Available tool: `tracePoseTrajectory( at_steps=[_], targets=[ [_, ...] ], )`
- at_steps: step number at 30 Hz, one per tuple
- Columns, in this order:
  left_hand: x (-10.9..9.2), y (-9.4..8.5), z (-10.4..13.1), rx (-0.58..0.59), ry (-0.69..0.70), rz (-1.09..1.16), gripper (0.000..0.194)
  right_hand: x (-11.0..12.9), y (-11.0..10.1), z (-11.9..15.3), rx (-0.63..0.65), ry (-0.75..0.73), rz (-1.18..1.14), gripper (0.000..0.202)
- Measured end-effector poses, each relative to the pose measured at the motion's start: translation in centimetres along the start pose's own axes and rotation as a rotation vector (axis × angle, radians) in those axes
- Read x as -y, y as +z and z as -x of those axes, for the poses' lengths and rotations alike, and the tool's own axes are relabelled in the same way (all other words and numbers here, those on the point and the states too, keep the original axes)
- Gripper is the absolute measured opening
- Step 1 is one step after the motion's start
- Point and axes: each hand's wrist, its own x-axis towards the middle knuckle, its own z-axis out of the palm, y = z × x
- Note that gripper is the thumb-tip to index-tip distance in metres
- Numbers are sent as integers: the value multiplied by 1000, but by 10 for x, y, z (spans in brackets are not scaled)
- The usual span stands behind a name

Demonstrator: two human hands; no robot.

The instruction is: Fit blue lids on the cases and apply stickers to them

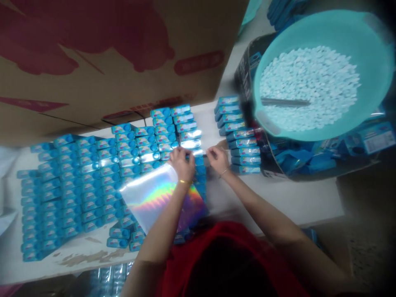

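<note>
My left hand (183, 164), with a yellow band at the wrist, has its fingers curled together over a column of small blue boxes (188, 135). Beneath its wrist and forearm lies a shiny rainbow-reflecting sheet (148, 194), resting on more boxes. A short gap to the right, my right hand (218, 160) is closed in a pinch. Whatever sits between the fingers of either hand is too small and blurred to make out. Right of that hand stands another column of blue boxes (246, 152).
Many rows of blue boxes (71, 181) fill the left of the white table (297, 198). A large printed carton (108, 82) stands behind. At right, a turquoise basin (371, 70) of small pale pieces (328, 78) sits on a dark box (247, 78) holding blue packages.
</note>
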Motion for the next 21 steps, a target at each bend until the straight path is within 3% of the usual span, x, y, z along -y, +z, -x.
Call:
tracePoseTrajectory(
  at_steps=[6, 8, 11, 13, 15, 18, 21],
  targets=[
    [-1, -6, -3, 21, 9, -135, 23, -8, 12, 5, -22, 48, -100, 26],
    [1, -10, 0, 45, 83, -179, 27, -9, 13, 12, -43, -1, -110, 35],
    [6, -12, 9, 155, 236, -250, 35, -10, 13, 23, 34, -76, -59, 42],
    [8, -13, 12, 223, 294, -272, 39, -10, 11, 28, 103, -81, 3, 46],
    [12, -18, 12, 249, 321, -257, 39, -6, 7, 30, 91, -68, 87, 49],
    [28, -40, 5, 165, 287, -197, 35, 13, 4, 34, 66, -158, 182, 49],
    [56, -70, 3, 46, 187, -228, 31, 42, 16, 46, 239, -380, 187, 48]
  ],
)
